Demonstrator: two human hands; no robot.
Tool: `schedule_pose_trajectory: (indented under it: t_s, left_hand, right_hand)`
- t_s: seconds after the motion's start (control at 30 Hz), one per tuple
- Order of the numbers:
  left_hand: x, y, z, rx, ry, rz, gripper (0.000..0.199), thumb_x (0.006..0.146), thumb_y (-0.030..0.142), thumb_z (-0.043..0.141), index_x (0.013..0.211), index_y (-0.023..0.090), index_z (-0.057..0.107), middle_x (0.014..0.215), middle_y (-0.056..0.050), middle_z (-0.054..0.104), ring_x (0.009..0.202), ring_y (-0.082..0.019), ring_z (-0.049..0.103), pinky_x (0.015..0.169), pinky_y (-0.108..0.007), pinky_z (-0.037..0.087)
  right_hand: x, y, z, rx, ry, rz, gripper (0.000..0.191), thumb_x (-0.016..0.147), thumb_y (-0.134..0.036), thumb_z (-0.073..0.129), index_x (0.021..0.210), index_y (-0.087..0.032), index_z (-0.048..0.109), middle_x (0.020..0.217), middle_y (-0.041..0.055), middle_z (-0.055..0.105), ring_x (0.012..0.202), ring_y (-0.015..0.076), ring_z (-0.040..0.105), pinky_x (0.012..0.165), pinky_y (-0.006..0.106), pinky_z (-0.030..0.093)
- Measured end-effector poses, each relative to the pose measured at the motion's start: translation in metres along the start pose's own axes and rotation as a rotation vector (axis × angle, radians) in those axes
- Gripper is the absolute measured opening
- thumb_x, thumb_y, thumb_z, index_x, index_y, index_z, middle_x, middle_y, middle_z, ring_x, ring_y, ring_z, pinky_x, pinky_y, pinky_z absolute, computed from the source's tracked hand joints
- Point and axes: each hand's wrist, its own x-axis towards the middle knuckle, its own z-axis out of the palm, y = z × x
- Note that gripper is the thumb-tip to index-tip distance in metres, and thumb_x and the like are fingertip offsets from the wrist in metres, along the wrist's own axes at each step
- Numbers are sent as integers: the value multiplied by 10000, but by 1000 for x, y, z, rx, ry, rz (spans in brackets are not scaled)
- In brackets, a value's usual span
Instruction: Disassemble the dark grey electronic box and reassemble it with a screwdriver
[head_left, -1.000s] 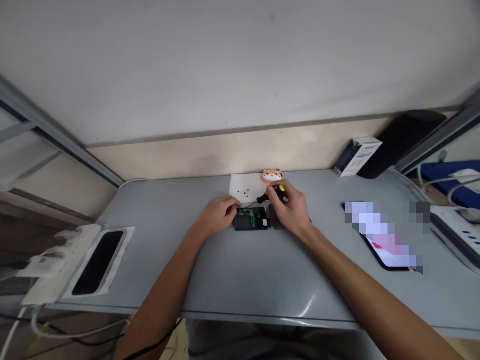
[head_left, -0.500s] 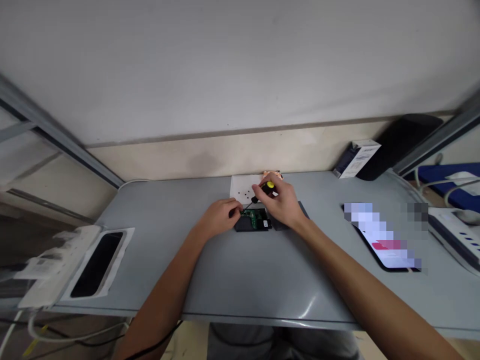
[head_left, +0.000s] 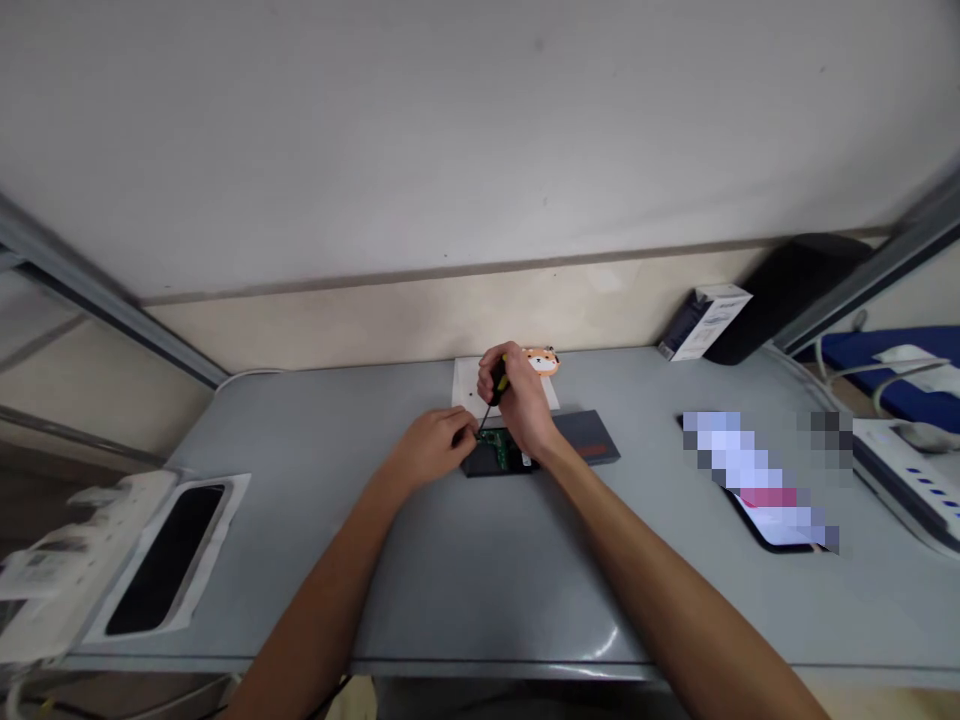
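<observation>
My right hand [head_left: 517, 400] is closed round the black and yellow handle of a screwdriver [head_left: 497, 381]. The thin shaft slants down to the upper left part of a green circuit board [head_left: 496, 447], which lies in a black case [head_left: 480, 462]. At the left end of that case my left hand [head_left: 435, 445] has its fingers bent together, touching its upper left corner; whether they pinch something small is hidden. A flat dark grey cover [head_left: 589, 437] lies to the right, partly behind my right wrist. Behind the case is a white sheet [head_left: 465, 385] with small dark specks.
An orange animal-face item [head_left: 541, 361] lies by the sheet. A lit tablet [head_left: 757, 485], a power strip [head_left: 911, 480], a small box [head_left: 705, 322] and a black cylinder [head_left: 787, 295] stand right. At left are a dark phone [head_left: 169, 560] and another power strip [head_left: 94, 570].
My right hand has moved left and turned, bringing the screwdriver more upright over the board's left part. The grey cover and the orange item show more. The view has shifted slightly.
</observation>
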Motion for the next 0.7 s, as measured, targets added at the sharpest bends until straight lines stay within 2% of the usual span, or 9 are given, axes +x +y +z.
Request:
schedule_pose_trajectory:
  t_s: [0.1, 0.2, 0.3, 0.37, 0.47, 0.53, 0.6, 0.63, 0.7]
  left_hand:
    - [1, -1, 0, -29, 0, -11, 225, 920, 147, 494, 899, 208, 710, 885, -34, 738, 785, -189, 661, 789, -306, 524]
    - [1, -2, 0, -48, 0, -5, 222, 927, 161, 499, 909, 217, 714, 883, -25, 739, 774, -181, 652, 788, -301, 521]
    - [1, -3, -1, -45, -1, 4, 222, 933, 166, 503, 931, 217, 719, 897, -26, 739, 792, -181, 656, 800, -298, 518]
    - [1, -3, -1, -45, -4, 10, 223, 938, 164, 503, 936, 215, 720, 894, -28, 734, 805, -184, 660, 809, -300, 517]
    - [1, -4, -2, -47, 0, 17, 215, 934, 154, 506, 915, 211, 712, 878, -28, 722, 800, -184, 657, 803, -298, 515]
    - [0, -4, -1, -49, 11, 22, 215, 933, 147, 500, 907, 209, 704, 880, -29, 721, 806, -186, 657, 801, -298, 513]
    - [0, -4, -1, -51, 19, 27, 212, 935, 149, 496, 903, 208, 697, 883, -28, 725, 799, -185, 654, 796, -298, 511]
    - [0, -4, -1, -50, 19, 24, 213, 939, 153, 494, 906, 209, 697, 886, -27, 728, 791, -182, 652, 793, -298, 511]
    - [0, -4, -1, -43, 11, 10, 212, 944, 165, 495, 913, 212, 699, 883, -22, 731, 770, -176, 646, 788, -297, 509]
  right_hand:
    - [-1, -7, -2, 18, 12, 30, 463, 885, -709, 650, 847, -255, 575, 739, -19, 531, 648, 138, 493, 615, 297, 420]
    - [0, -9, -3, -14, 25, 64, 530, 793, -733, 743, 805, -263, 501, 754, -24, 571, 639, 135, 526, 621, 299, 453]
    - [1, -8, -3, 2, 26, 75, 569, 786, -728, 759, 796, -276, 412, 606, -81, 448, 513, 112, 396, 512, 269, 358]
    - [2, -7, -4, 54, 16, 73, 546, 822, -749, 705, 801, -274, 435, 580, -85, 382, 507, 113, 344, 495, 266, 314]
    - [2, -8, -5, 134, -23, 118, 501, 874, -750, 626, 857, -255, 550, 680, -33, 484, 603, 133, 460, 567, 288, 397]
    - [2, -10, -5, 128, -28, 138, 476, 822, -697, 724, 868, -251, 563, 784, -6, 564, 708, 148, 562, 653, 302, 464]
    - [1, -11, -6, 107, -11, 140, 528, 727, -643, 839, 838, -259, 494, 833, -12, 597, 746, 151, 610, 692, 305, 495]
    - [1, -11, -6, 92, 1, 142, 571, 705, -631, 862, 827, -265, 442, 809, -29, 589, 707, 141, 604, 669, 299, 494]
    - [1, -9, -6, 50, 27, 134, 625, 713, -639, 858, 822, -276, 361, 688, -81, 508, 550, 104, 495, 555, 268, 435]
